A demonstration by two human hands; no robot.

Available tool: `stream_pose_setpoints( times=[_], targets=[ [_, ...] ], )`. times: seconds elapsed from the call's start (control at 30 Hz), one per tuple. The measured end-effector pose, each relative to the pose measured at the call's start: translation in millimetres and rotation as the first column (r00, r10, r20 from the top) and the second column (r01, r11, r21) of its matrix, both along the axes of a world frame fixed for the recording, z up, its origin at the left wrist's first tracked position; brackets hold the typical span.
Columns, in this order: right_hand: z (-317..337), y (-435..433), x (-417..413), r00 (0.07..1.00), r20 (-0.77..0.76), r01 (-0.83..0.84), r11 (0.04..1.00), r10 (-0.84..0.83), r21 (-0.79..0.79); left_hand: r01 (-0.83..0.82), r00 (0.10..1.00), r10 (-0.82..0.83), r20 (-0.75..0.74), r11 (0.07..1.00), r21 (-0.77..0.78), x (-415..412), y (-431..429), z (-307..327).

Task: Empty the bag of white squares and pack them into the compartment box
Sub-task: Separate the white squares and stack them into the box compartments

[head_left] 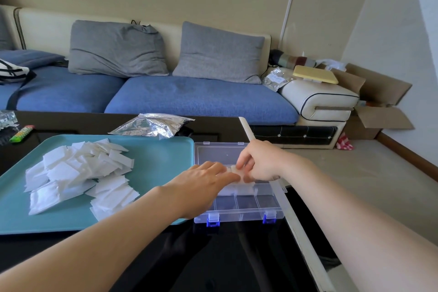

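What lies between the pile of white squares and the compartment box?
In the head view, only bare teal tray; the left hand reaches over its right edge.

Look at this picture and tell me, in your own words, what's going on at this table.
A person is packing white squares into a clear compartment box. The right hand pinches a white square over the box's far row, while the left hand rests straight fingers on squares already laid there. Most squares lie piled on the teal tray, and the foil bag lies behind it.
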State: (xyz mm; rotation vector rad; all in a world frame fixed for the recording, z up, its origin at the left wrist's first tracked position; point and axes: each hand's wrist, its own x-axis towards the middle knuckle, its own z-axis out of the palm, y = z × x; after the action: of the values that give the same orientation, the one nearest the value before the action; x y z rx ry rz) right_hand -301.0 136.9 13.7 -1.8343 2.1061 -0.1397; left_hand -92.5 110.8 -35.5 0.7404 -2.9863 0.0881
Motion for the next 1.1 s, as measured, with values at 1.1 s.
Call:
stream_pose_setpoints(
  times=[1.1],
  targets=[
    [15, 9, 48, 0.939, -0.341, -0.105, 0.979, 0.041, -0.173, -0.243, 0.964, 0.255, -0.072, 0.96, 0.141, 45, -23, 43]
  ],
)
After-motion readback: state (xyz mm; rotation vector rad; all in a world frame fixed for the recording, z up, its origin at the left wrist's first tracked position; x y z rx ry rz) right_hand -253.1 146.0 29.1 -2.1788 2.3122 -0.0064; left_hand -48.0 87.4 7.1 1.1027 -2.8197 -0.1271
